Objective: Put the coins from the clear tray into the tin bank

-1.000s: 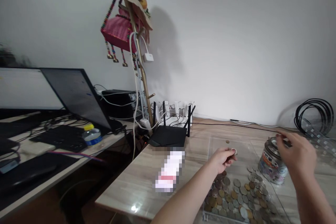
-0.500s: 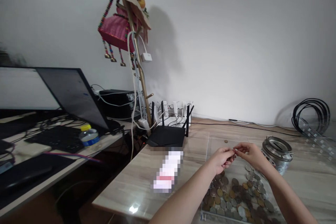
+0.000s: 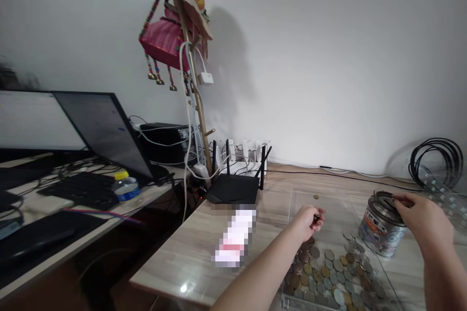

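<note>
My left hand [image 3: 309,221] is closed over the tray's far part, with the dark edge of what look like coins [image 3: 316,217] between thumb and fingers. At the top of a round metal coin tin [image 3: 379,235] with a printed label, my right hand [image 3: 419,211] has its thumb and fingers pinched together beside the lid's slot. Whatever sits in that pinch is hidden. Below my left hand, many silver, brassy and dark loose coins [image 3: 328,274] lie spread in a clear shallow tray [image 3: 350,211]. One single coin [image 3: 315,197] rests near the tray's far edge.
A black router [image 3: 233,188] with antennas stands left of the tray, a blurred-out bright patch [image 3: 235,238] in front of it. Coiled black cable [image 3: 436,163] leans at the wall on the right. To the left, another desk holds monitors, a keyboard and a bottle [image 3: 126,187].
My hands were together above the tray; now my right hand has moved right to the top of the tin. My left hand stays nearly where it was, still closed.
</note>
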`<state>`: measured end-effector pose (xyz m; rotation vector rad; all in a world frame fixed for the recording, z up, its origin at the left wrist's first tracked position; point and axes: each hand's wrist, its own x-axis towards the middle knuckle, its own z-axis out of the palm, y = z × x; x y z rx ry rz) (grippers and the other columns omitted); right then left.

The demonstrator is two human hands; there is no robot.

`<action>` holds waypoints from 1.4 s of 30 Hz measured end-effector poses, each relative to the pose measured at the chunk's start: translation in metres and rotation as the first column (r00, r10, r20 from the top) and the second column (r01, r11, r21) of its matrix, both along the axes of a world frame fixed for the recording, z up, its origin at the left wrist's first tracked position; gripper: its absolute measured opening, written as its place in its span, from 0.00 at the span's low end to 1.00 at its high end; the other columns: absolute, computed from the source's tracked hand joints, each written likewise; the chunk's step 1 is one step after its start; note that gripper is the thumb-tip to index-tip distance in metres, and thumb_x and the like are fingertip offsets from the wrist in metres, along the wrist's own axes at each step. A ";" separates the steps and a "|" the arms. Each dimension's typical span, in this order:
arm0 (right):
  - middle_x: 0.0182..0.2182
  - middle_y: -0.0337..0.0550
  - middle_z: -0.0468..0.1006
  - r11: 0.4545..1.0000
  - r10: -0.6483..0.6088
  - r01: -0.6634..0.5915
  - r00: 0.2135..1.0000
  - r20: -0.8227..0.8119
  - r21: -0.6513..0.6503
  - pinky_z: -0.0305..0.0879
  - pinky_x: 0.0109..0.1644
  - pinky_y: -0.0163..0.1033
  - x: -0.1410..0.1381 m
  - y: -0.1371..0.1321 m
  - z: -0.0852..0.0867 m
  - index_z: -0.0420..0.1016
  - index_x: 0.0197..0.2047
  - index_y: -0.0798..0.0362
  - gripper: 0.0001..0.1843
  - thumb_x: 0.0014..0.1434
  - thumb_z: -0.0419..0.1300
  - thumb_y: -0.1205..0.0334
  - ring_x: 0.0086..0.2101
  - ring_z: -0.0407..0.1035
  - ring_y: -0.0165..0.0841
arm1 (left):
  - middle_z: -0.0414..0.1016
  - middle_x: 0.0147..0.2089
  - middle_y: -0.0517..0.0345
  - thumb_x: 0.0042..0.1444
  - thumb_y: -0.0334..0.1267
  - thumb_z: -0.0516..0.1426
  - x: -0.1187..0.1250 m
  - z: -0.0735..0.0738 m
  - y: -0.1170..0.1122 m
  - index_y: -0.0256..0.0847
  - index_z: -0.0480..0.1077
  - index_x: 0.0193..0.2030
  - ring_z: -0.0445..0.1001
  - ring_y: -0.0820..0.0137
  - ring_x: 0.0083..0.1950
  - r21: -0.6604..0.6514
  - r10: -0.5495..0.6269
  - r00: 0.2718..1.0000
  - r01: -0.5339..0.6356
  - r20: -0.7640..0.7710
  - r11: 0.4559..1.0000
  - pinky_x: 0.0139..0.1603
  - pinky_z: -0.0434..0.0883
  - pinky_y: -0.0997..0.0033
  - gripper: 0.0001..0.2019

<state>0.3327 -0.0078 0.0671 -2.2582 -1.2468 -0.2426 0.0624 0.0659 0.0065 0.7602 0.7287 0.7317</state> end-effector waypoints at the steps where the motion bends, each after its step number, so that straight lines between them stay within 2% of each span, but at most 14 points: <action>1: 0.28 0.44 0.73 1.000 0.031 -0.031 0.999 0.008 0.003 0.51 0.25 0.37 0.002 0.001 -0.001 0.73 0.32 0.42 0.15 0.43 0.50 0.49 0.26 0.64 0.37 | 0.59 0.18 0.62 0.43 0.26 0.49 0.000 0.000 0.000 0.33 0.63 0.29 0.54 0.83 0.15 0.017 0.000 1.000 0.000 -0.016 1.000 0.16 0.42 0.81 0.05; 4: 0.26 0.44 0.74 0.996 0.067 -0.071 0.995 0.079 0.056 0.52 0.27 0.37 -0.005 0.000 0.001 0.74 0.31 0.44 0.16 0.43 0.51 0.49 0.28 0.64 0.37 | 0.64 0.20 0.59 0.43 0.26 0.52 0.000 0.000 -0.002 0.34 0.62 0.31 0.57 0.82 0.17 0.096 -0.002 0.998 0.008 -0.056 0.995 0.17 0.44 0.81 0.06; 8: 0.31 0.46 0.74 0.923 0.018 -0.099 0.976 0.215 0.372 0.54 0.34 0.38 -0.039 -0.001 0.011 0.72 0.39 0.50 0.20 0.48 0.49 0.51 0.34 0.63 0.38 | 0.70 0.25 0.54 0.44 0.31 0.55 0.000 0.001 -0.003 0.35 0.61 0.29 0.57 0.84 0.16 0.205 -0.023 0.998 0.036 -0.066 0.978 0.16 0.43 0.80 0.05; 11: 0.30 0.44 0.74 0.856 0.320 -0.340 0.940 0.118 0.390 0.57 0.33 0.36 -0.075 0.005 0.008 0.72 0.39 0.53 0.19 0.49 0.49 0.51 0.29 0.64 0.33 | 0.70 0.23 0.57 0.42 0.39 0.57 0.000 0.002 -0.004 0.36 0.61 0.28 0.54 0.85 0.15 0.234 -0.039 0.993 0.064 -0.111 0.970 0.16 0.41 0.80 0.10; 14: 0.28 0.42 0.74 0.715 0.690 -0.668 0.721 -0.056 0.208 0.58 0.30 0.34 -0.109 0.017 -0.005 0.72 0.36 0.52 0.18 0.49 0.50 0.51 0.26 0.64 0.30 | 0.65 0.18 0.64 0.40 0.45 0.58 0.000 0.004 -0.006 0.36 0.62 0.26 0.50 0.86 0.13 0.232 -0.036 0.989 0.068 -0.142 0.970 0.16 0.39 0.80 0.14; 17: 0.26 0.40 0.74 0.597 0.800 -0.793 0.579 -0.158 0.119 0.59 0.31 0.33 -0.132 0.025 -0.018 0.72 0.34 0.52 0.15 0.49 0.50 0.54 0.27 0.64 0.30 | 0.60 0.17 0.67 0.41 0.43 0.58 -0.001 0.005 -0.006 0.37 0.63 0.27 0.48 0.86 0.13 0.215 -0.043 0.994 0.064 -0.099 0.974 0.16 0.37 0.80 0.12; 19: 0.25 0.40 0.74 0.612 0.788 -0.783 0.593 -0.164 0.109 0.60 0.31 0.34 -0.138 0.027 -0.021 0.72 0.34 0.52 0.14 0.49 0.50 0.55 0.26 0.64 0.30 | 0.60 0.18 0.67 0.44 0.40 0.56 -0.001 0.004 -0.006 0.37 0.63 0.29 0.49 0.86 0.13 0.188 -0.079 0.995 0.090 -0.063 0.978 0.16 0.37 0.80 0.09; 22: 0.26 0.41 0.74 0.734 0.675 -0.663 0.735 -0.057 0.150 0.59 0.31 0.35 -0.128 0.021 -0.015 0.72 0.33 0.51 0.14 0.49 0.50 0.55 0.26 0.64 0.31 | 0.63 0.19 0.62 0.47 0.35 0.52 0.000 0.003 -0.005 0.34 0.65 0.30 0.55 0.84 0.14 0.081 -0.124 0.992 0.126 -0.026 0.989 0.15 0.42 0.81 0.06; 26: 0.32 0.43 0.73 0.917 0.234 -0.271 0.960 0.155 0.293 0.57 0.31 0.38 -0.082 0.006 0.003 0.72 0.37 0.47 0.16 0.48 0.49 0.52 0.32 0.64 0.36 | 0.68 0.23 0.53 0.43 0.24 0.48 0.001 0.000 -0.002 0.29 0.65 0.33 0.66 0.77 0.20 -0.025 -0.055 0.998 0.056 0.030 0.998 0.19 0.57 0.79 0.10; 28: 0.30 0.46 0.72 0.957 0.048 -0.091 0.986 0.160 0.277 0.55 0.27 0.38 -0.054 0.002 0.007 0.72 0.38 0.46 0.18 0.46 0.49 0.50 0.32 0.63 0.39 | 0.70 0.25 0.51 0.42 0.21 0.47 0.001 -0.001 -0.001 0.28 0.64 0.35 0.69 0.75 0.23 -0.008 -0.005 0.998 0.006 0.059 1.000 0.25 0.63 0.76 0.13; 30: 0.28 0.46 0.72 0.983 -0.014 -0.004 0.995 0.102 0.183 0.52 0.23 0.37 -0.031 0.000 0.006 0.73 0.36 0.45 0.18 0.45 0.50 0.49 0.29 0.63 0.39 | 0.71 0.27 0.49 0.43 0.20 0.47 0.001 -0.001 -0.001 0.28 0.62 0.38 0.71 0.73 0.25 0.016 0.016 0.998 -0.017 0.066 1.000 0.28 0.65 0.74 0.13; 34: 0.27 0.46 0.72 0.998 0.013 -0.016 0.999 0.050 0.054 0.50 0.23 0.36 -0.014 0.000 0.001 0.74 0.33 0.44 0.17 0.45 0.49 0.48 0.26 0.63 0.36 | 0.72 0.32 0.46 0.47 0.25 0.50 0.001 0.000 -0.002 0.31 0.60 0.35 0.72 0.73 0.26 0.069 -0.029 0.999 0.027 0.030 0.997 0.24 0.63 0.79 0.07; 39: 0.33 0.47 0.73 0.921 0.015 -0.118 0.963 0.270 0.371 0.55 0.38 0.40 -0.041 0.000 0.009 0.72 0.37 0.51 0.19 0.49 0.48 0.51 0.36 0.62 0.39 | 0.73 0.30 0.49 0.46 0.35 0.55 0.000 0.003 -0.004 0.33 0.63 0.29 0.68 0.80 0.21 0.177 -0.027 0.999 0.031 -0.023 0.984 0.15 0.51 0.84 0.07; 42: 0.33 0.45 0.73 0.877 0.267 -0.315 0.947 0.177 0.364 0.57 0.37 0.38 -0.069 0.005 0.008 0.72 0.37 0.52 0.18 0.49 0.48 0.52 0.34 0.64 0.36 | 0.70 0.24 0.55 0.45 0.42 0.56 -0.001 0.004 -0.006 0.33 0.65 0.27 0.59 0.84 0.15 0.229 -0.039 0.997 0.052 -0.062 0.972 0.13 0.43 0.82 0.12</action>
